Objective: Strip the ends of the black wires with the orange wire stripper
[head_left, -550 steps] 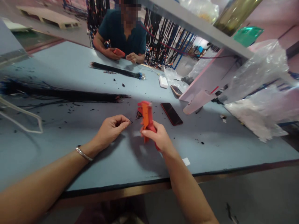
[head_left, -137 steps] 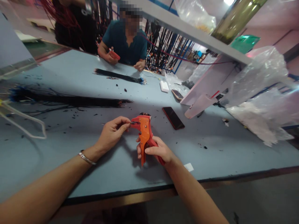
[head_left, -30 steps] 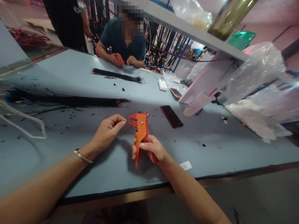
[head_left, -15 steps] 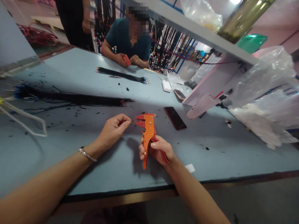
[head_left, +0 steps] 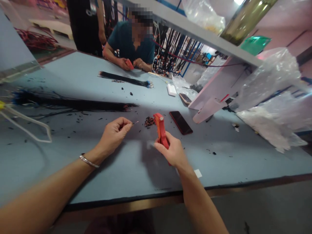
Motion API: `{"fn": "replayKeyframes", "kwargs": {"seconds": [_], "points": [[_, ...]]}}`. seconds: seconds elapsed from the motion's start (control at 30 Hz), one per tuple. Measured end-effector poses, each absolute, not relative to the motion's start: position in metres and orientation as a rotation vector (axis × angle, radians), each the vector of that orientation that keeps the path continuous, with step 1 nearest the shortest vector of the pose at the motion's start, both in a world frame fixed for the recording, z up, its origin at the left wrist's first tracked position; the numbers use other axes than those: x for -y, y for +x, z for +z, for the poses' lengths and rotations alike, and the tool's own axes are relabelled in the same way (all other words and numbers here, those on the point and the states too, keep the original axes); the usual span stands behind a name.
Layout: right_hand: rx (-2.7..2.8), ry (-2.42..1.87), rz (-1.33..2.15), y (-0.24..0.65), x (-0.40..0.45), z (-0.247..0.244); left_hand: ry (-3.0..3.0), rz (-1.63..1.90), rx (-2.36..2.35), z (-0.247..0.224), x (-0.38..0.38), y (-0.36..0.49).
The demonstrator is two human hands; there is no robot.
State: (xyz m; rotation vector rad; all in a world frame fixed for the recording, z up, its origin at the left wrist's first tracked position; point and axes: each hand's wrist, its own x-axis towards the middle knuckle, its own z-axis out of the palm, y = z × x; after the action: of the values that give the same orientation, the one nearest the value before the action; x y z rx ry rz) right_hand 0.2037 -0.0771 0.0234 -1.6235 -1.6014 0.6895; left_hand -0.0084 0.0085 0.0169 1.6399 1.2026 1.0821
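Observation:
Between thumb and forefinger, my left hand [head_left: 115, 134] pinches a thin wire [head_left: 135, 123] whose short end sticks out to the right. My right hand [head_left: 173, 149] is wrapped round the handles of an orange and red wire stripper [head_left: 160, 126], turned so that its narrow edge faces me. A gap separates the stripper from the wire. A small heap of dark and reddish scraps [head_left: 149, 121] lies on the table just left of the stripper's head. Behind my left hand stretches a long bundle of black wires [head_left: 80, 104].
A red-edged phone [head_left: 180, 122] lies right of the stripper, with a second phone [head_left: 185, 98] and a white box [head_left: 171, 89] behind. Farther off are a shorter wire bundle [head_left: 125, 79] and a seated person [head_left: 129, 45] holding an orange tool. Plastic bags [head_left: 270, 113] fill the right side.
My right hand has rotated the wire stripper and drawn it right, away from the wire. My left hand has shifted slightly left, still pinching the wire, and the scrap heap shows more fully.

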Motion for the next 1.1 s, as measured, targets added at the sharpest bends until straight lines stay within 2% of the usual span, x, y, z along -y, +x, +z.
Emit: {"fn": "replayKeyframes", "kwargs": {"seconds": [0.1, 0.23, 0.43, 0.63, 1.1], "points": [[1.739, -1.678, 0.374, 0.200, 0.078, 0.021, 1.636, 1.099, -1.200, 0.017, -0.008, -0.009], [1.856, -1.601, 0.236, 0.197, 0.078, 0.010, 1.617, 1.112, -1.202, 0.017, -0.007, -0.008], [2.037, -1.486, -0.226, 0.191, 0.078, 0.000, 1.389, 1.166, -1.078, 0.013, -0.008, -0.004], [2.100, -1.453, -0.198, 0.188, 0.078, -0.001, 1.243, 1.128, -0.991, 0.011, -0.006, -0.002], [1.940, -1.377, -0.024, 0.185, 0.079, 0.004, 1.343, 1.055, -0.983, 0.011, -0.001, 0.000]]}}
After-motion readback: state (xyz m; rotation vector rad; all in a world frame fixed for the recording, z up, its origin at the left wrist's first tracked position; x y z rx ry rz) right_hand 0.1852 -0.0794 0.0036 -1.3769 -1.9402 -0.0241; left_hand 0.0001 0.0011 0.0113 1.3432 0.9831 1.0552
